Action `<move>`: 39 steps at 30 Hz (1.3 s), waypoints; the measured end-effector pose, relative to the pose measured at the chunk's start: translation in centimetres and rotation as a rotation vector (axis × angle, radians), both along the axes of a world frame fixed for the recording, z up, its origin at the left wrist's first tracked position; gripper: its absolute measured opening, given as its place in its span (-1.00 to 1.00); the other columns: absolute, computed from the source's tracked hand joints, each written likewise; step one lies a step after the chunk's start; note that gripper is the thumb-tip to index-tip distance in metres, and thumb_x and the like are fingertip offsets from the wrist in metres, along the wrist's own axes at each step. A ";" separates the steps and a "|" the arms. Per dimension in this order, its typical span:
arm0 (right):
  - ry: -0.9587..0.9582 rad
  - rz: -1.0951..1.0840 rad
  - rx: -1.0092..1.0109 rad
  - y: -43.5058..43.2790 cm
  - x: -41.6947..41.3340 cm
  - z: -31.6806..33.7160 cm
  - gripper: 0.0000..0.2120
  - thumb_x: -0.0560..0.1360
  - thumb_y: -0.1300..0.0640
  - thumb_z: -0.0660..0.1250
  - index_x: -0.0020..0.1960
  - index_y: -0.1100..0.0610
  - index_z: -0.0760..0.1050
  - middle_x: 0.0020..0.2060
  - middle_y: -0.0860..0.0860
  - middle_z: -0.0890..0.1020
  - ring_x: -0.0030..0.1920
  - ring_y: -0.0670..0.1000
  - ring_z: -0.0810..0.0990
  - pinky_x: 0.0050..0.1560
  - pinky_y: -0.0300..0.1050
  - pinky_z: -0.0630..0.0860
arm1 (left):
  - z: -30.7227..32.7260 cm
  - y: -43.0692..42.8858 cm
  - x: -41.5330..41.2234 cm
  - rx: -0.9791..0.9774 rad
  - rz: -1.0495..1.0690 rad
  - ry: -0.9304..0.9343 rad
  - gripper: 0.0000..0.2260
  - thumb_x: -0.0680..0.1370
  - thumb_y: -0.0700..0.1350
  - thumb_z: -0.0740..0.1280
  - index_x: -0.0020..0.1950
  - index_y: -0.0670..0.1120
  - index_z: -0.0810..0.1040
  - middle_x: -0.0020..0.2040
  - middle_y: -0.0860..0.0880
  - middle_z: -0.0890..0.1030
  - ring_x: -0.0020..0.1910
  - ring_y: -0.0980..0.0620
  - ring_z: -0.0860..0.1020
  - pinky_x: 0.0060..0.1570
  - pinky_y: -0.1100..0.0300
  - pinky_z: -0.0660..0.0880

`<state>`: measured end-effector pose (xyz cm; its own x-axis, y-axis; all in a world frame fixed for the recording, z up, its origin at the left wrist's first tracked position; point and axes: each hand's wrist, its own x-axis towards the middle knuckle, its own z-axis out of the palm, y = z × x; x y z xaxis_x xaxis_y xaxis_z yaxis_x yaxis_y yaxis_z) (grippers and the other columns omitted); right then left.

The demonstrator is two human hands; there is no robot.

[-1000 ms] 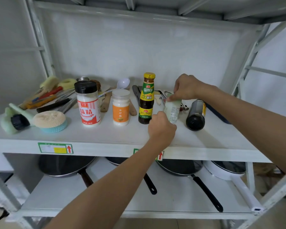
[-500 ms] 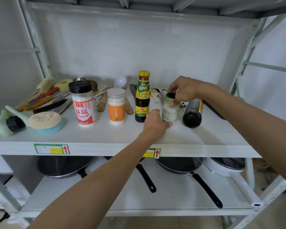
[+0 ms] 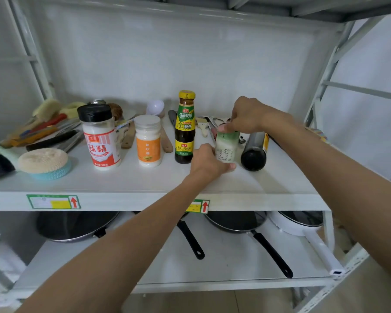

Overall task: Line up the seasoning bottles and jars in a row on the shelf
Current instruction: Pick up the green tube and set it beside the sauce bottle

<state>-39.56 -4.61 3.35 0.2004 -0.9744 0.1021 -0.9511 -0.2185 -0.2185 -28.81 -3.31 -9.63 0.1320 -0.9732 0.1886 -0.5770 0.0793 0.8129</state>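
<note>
On the white shelf three containers stand in a row: a black-capped jar with a red label, a white jar with an orange label and a dark sauce bottle with a yellow cap. Right of them a small green-and-white jar stands upright. My left hand grips its lower part, and my right hand pinches its top. A dark bottle lies on its side just right of that jar.
Brushes, a round scrubber, wooden spatulas, a spoon and tongs lie along the back and left of the shelf. Frying pans and a white pot sit on the lower shelf. Metal uprights frame both sides.
The small jar was tilted and held a little off the shelf; it now stands upright beside the sauce bottle. Both hands stay on it.
</note>
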 end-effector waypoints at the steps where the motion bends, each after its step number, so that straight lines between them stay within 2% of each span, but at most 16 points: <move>1: 0.009 0.018 0.000 0.0 0.0 0.0 -0.54 0.39 -0.16 0.46 -0.05 0.24 0.53 -0.10 0.13 0.58 -0.03 0.14 0.57 -0.07 -0.02 0.54 | 0.0 0.0 0.0 0.009 -0.001 0.006 -0.46 0.19 0.09 0.60 -0.03 -0.12 0.46 -0.04 -0.04 0.54 -0.08 0.00 0.52 -0.25 0.18 0.42; 3: 0.009 0.048 -0.001 -0.1 -0.2 0.1 -0.57 0.41 -0.08 0.47 0.10 0.23 0.59 0.02 0.12 0.64 0.07 0.12 0.59 0.10 -0.01 0.55 | 0.1 -0.1 0.2 0.016 -0.020 0.002 -0.47 0.21 0.07 0.60 -0.01 -0.13 0.47 -0.01 -0.06 0.56 -0.04 -0.02 0.55 -0.24 0.19 0.43; 5: 0.000 0.097 0.024 0.2 -0.3 0.2 -0.63 0.44 0.02 0.46 0.18 0.18 0.59 0.09 0.09 0.65 0.11 0.08 0.58 0.15 -0.04 0.52 | 0.1 -0.2 0.5 0.010 -0.044 -0.006 -0.49 0.24 0.05 0.59 0.03 -0.16 0.50 0.03 -0.08 0.59 -0.02 -0.01 0.55 -0.20 0.19 0.45; 8: -0.013 0.170 0.075 0.4 -0.2 0.3 -0.67 0.48 0.21 0.41 0.24 0.14 0.57 0.16 0.05 0.63 0.08 0.00 0.56 0.08 -0.13 0.46 | -0.1 -0.3 0.8 -0.009 -0.060 -0.008 -0.45 0.26 0.02 0.59 0.13 -0.19 0.52 0.10 -0.12 0.61 0.04 -0.03 0.57 -0.06 0.14 0.53; 12: -0.014 0.192 0.116 1.0 0.0 1.0 -0.54 0.48 0.41 0.20 0.29 0.07 0.56 0.24 0.00 0.60 0.12 -0.03 0.53 0.08 -0.19 0.43 | -0.5 -0.4 1.4 -0.020 -0.062 0.022 -0.36 0.25 0.01 0.59 0.22 -0.22 0.48 0.15 -0.12 0.57 0.09 -0.02 0.54 -0.03 0.21 0.46; 14: 0.017 0.174 0.114 1.2 0.1 1.1 -0.48 0.47 0.41 0.12 0.30 0.04 0.55 0.28 -0.02 0.58 0.21 0.01 0.53 0.20 -0.15 0.45 | -0.6 -0.6 1.5 -0.008 -0.058 0.042 -0.33 0.26 0.00 0.59 0.26 -0.24 0.46 0.18 -0.13 0.55 0.12 -0.03 0.52 0.03 0.18 0.47; 16: 0.005 0.146 0.089 1.0 0.4 0.9 -0.57 0.51 0.33 0.15 0.29 0.11 0.56 0.28 0.02 0.58 0.26 0.06 0.51 0.28 -0.08 0.45 | -0.7 -0.7 1.5 0.002 -0.068 0.052 -0.34 0.27 -0.01 0.59 0.26 -0.23 0.46 0.18 -0.13 0.56 0.12 -0.02 0.53 0.04 0.18 0.48; 18: -0.003 0.092 0.010 0.4 0.5 0.3 -0.68 0.53 0.09 0.28 0.19 0.24 0.59 0.10 0.12 0.64 0.13 0.13 0.56 0.15 -0.03 0.49 | -0.9 -0.7 1.3 -0.010 -0.072 0.067 -0.42 0.28 -0.04 0.59 0.19 -0.22 0.50 0.12 -0.10 0.59 0.06 0.00 0.55 -0.05 0.23 0.46; 19: -0.004 0.060 -0.018 0.2 0.5 0.1 -0.61 0.50 -0.03 0.34 0.14 0.27 0.58 0.00 0.15 0.62 0.06 0.14 0.56 0.07 -0.03 0.51 | -0.9 -0.6 1.2 -0.017 -0.067 0.074 -0.45 0.28 -0.05 0.59 0.17 -0.21 0.50 0.09 -0.09 0.59 0.02 0.02 0.55 -0.08 0.25 0.45; 21: -0.021 0.038 -0.047 -0.1 0.4 -0.4 -0.55 0.45 -0.10 0.42 0.13 0.25 0.57 -0.01 0.15 0.59 0.06 0.14 0.55 0.07 -0.03 0.53 | -1.0 -0.5 1.1 -0.020 -0.052 0.081 -0.45 0.27 -0.05 0.59 0.15 -0.19 0.50 0.07 -0.09 0.59 -0.02 0.03 0.54 -0.09 0.24 0.47; 25: -0.008 0.115 -0.022 0.0 0.1 0.1 -0.69 0.44 0.06 0.47 0.14 0.15 0.63 0.08 0.11 0.66 0.11 0.08 0.59 0.14 -0.08 0.51 | -0.8 -0.3 1.1 -0.008 -0.043 0.066 -0.49 0.21 0.01 0.61 -0.01 -0.14 0.47 -0.04 -0.04 0.55 -0.15 0.07 0.48 -0.35 0.33 0.35; 28: -0.037 0.165 0.070 0.4 0.2 0.4 -0.62 0.47 0.23 0.43 0.28 0.14 0.55 0.23 0.10 0.61 0.24 0.07 0.56 0.29 -0.03 0.46 | -0.6 -0.3 1.2 0.011 -0.062 0.050 -0.50 0.21 0.05 0.61 -0.02 -0.15 0.50 -0.04 -0.06 0.59 -0.12 0.04 0.54 -0.31 0.25 0.44; 31: -0.050 0.198 0.146 0.5 0.3 0.4 -0.57 0.49 0.36 0.36 0.34 0.15 0.50 0.29 0.08 0.57 0.30 0.04 0.52 0.32 -0.06 0.44 | -0.6 -0.1 1.4 -0.021 -0.086 0.047 -0.51 0.20 0.06 0.61 -0.03 -0.13 0.54 -0.10 -0.03 0.61 -0.18 0.07 0.54 -0.37 0.29 0.38; 33: -0.024 0.210 0.152 0.5 0.3 0.5 -0.56 0.50 0.39 0.32 0.33 0.12 0.52 0.30 0.07 0.57 0.32 0.02 0.51 0.32 -0.09 0.42 | -0.6 0.1 1.4 -0.046 -0.090 0.049 -0.53 0.20 0.06 0.61 -0.04 -0.13 0.57 -0.12 -0.01 0.63 -0.18 0.08 0.56 -0.33 0.28 0.42; 36: -0.022 0.218 0.164 0.5 0.3 0.7 -0.54 0.50 0.41 0.30 0.33 0.08 0.51 0.32 0.04 0.55 0.33 0.00 0.49 0.26 -0.17 0.40 | -0.8 0.1 1.3 -0.052 -0.072 0.069 -0.55 0.20 0.04 0.61 -0.04 -0.14 0.59 -0.11 -0.03 0.65 -0.13 0.04 0.60 -0.17 0.15 0.57; 39: -0.024 0.233 0.197 0.6 0.0 0.7 -0.51 0.50 0.43 0.28 0.37 0.10 0.48 0.32 0.04 0.55 0.32 0.01 0.49 0.22 -0.19 0.40 | -0.9 0.0 1.1 -0.054 -0.060 0.082 -0.53 0.19 0.03 0.61 -0.02 -0.15 0.59 -0.08 -0.06 0.64 -0.13 0.01 0.60 -0.10 0.06 0.59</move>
